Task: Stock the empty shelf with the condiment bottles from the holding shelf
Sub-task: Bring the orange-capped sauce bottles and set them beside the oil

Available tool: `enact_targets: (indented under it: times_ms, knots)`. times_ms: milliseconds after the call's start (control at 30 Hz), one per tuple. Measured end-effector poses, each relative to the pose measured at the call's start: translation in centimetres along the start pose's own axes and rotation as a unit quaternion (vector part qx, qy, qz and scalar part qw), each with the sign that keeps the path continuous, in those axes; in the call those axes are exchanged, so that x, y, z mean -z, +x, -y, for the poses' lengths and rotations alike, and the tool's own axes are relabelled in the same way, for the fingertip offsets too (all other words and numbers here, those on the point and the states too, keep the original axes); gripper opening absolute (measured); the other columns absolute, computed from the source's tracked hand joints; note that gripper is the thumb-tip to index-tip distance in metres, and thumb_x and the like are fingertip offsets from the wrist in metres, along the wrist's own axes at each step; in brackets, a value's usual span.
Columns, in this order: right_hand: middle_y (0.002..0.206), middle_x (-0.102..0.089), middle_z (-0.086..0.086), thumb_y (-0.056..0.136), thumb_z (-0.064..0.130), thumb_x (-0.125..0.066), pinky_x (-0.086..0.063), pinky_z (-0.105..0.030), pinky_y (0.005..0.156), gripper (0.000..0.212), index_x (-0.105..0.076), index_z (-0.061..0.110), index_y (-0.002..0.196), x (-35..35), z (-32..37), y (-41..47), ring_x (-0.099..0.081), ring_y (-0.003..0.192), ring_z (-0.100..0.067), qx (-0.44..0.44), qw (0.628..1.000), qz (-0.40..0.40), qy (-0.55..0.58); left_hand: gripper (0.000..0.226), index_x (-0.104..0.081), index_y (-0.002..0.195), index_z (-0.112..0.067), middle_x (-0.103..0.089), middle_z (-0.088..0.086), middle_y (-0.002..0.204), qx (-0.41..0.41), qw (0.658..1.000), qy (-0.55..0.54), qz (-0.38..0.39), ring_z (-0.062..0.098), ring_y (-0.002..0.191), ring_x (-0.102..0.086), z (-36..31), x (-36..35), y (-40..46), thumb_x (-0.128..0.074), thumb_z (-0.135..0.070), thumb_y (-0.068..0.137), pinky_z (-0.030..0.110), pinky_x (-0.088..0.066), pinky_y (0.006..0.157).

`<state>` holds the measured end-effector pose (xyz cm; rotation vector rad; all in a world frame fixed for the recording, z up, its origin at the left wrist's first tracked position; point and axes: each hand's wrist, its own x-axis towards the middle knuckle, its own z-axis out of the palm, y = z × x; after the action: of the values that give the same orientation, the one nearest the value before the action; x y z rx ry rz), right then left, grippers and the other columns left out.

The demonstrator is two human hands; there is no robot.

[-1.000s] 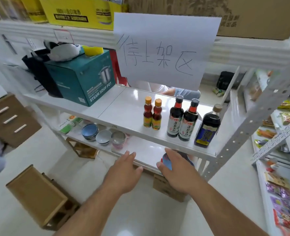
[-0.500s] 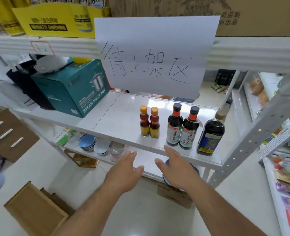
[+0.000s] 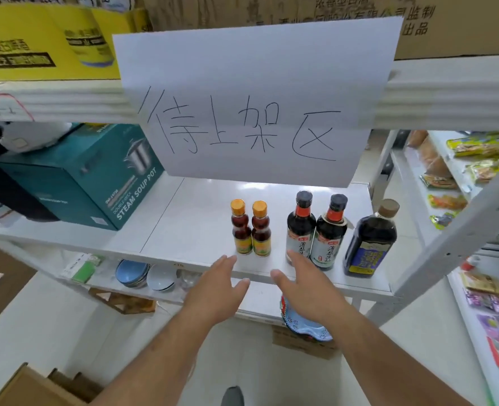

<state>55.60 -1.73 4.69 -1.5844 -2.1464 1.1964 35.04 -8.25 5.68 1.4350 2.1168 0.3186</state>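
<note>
Both the left hand (image 3: 213, 291) and right hand (image 3: 304, 288) reach open and empty toward the shelf (image 3: 184, 230); crowded bottles (image 3: 301, 227) could topple if clipped.

Your left hand (image 3: 213, 291) and right hand (image 3: 307, 288) have risen from the lower shelf edge toward the bottles, fingers spread.
</note>
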Motion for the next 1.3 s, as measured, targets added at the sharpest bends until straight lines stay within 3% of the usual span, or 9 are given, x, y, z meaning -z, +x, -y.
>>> enact_targets:
  times_ms: [333, 533, 667, 767, 900, 1000, 1167, 1300]
  knots:
    - [0.167, -0.028, 0.005, 0.098, 0.059, -0.052, -0.03, -0.044, 0.122, 0.077, -0.022, 0.028, 0.161, -5.2, 3.4, 5.1, -0.03, 0.152, -0.017, -0.086, 0.991, -0.095, 0.049, 0.071, -0.03, 0.159, -0.03, -0.031, -0.009, 0.165, -0.064, 0.996, -0.056, 0.025, 0.014, 0.15, -0.031, 6.2, 3.1, 8.8, -0.056, -0.055, 0.097, 0.039, -0.032, 0.121]
    - [0.165, -0.032, 0.004, 0.095, 0.06, -0.057, -0.035, -0.047, 0.12, 0.081, -0.022, 0.028, 0.16, -6.3, 3.7, 7.9, -0.033, 0.15, -0.017, -0.11, 0.977, -0.15, 0.102, 0.08, -0.032, 0.158, -0.029, -0.039, -0.008, 0.161, -0.107, 0.982, -0.151, 0.033, 0.014, 0.144, -0.042, 5.8, 3.0, 12.4, -0.071, -0.05, 0.09, 0.044, -0.042, 0.116]
    - [0.164, -0.034, 0.008, 0.093, 0.052, -0.065, -0.034, -0.049, 0.12, 0.079, -0.025, 0.033, 0.159, -6.2, 3.5, 10.3, -0.033, 0.15, -0.017, -0.123, 0.964, -0.164, 0.172, 0.082, -0.037, 0.155, -0.028, -0.045, -0.008, 0.156, -0.103, 0.977, -0.185, 0.032, 0.014, 0.141, -0.045, 4.5, 2.7, 14.6, -0.078, -0.042, 0.086, 0.04, -0.042, 0.114]
    - [0.144, -0.049, 0.018, 0.094, 0.039, -0.07, -0.037, -0.039, 0.116, 0.065, -0.04, 0.034, 0.151, -6.3, 3.4, 11.8, -0.044, 0.135, -0.009, -0.105, 0.958, -0.16, 0.213, 0.072, -0.048, 0.147, -0.028, -0.056, -0.007, 0.145, -0.083, 0.973, -0.211, 0.034, 0.013, 0.135, -0.05, 4.0, 2.4, 16.0, -0.082, -0.037, 0.083, 0.038, -0.043, 0.111]
    - [0.112, -0.066, 0.019, 0.093, 0.026, -0.073, -0.044, -0.023, 0.088, 0.035, -0.059, 0.038, 0.123, -6.0, 3.6, 13.1, -0.059, 0.104, -0.002, -0.074, 0.953, -0.17, 0.241, 0.041, -0.065, 0.119, -0.035, -0.069, -0.016, 0.12, -0.092, 0.968, -0.232, 0.039, 0.006, 0.12, -0.06, 3.4, 1.9, 17.3, -0.082, -0.031, 0.082, 0.04, -0.047, 0.107]
    - [0.099, -0.069, 0.016, 0.091, 0.025, -0.075, -0.044, -0.017, 0.076, 0.025, -0.064, 0.035, 0.111, -5.8, 3.8, 13.4, -0.061, 0.089, 0.004, -0.074, 0.946, -0.194, 0.247, 0.033, -0.069, 0.111, -0.037, -0.073, -0.022, 0.107, -0.104, 0.961, -0.252, 0.037, -0.001, 0.109, -0.064, 3.0, 1.6, 17.4, -0.082, -0.024, 0.084, 0.035, -0.05, 0.101]
    - [0.093, -0.069, 0.015, 0.091, 0.027, -0.075, -0.044, -0.014, 0.074, 0.017, -0.065, 0.033, 0.104, -6.3, 4.1, 13.4, -0.062, 0.087, 0.006, -0.069, 0.944, -0.219, 0.238, 0.022, -0.072, 0.103, -0.035, -0.074, -0.021, 0.103, -0.142, 0.956, -0.255, 0.032, 0.0, 0.104, -0.064, 3.4, 1.9, 17.1, -0.08, -0.023, 0.086, 0.034, -0.05, 0.097]
    - [0.094, -0.07, 0.014, 0.089, 0.036, -0.075, -0.053, -0.028, 0.082, 0.016, -0.065, 0.032, 0.102, -6.6, 4.6, 12.6, -0.065, 0.091, -0.005, -0.059, 0.945, -0.23, 0.226, 0.021, -0.074, 0.104, -0.031, -0.076, -0.012, 0.104, -0.172, 0.945, -0.276, 0.03, 0.013, 0.105, -0.069, 4.0, 3.7, 16.5, -0.08, -0.019, 0.088, 0.04, -0.052, 0.101]
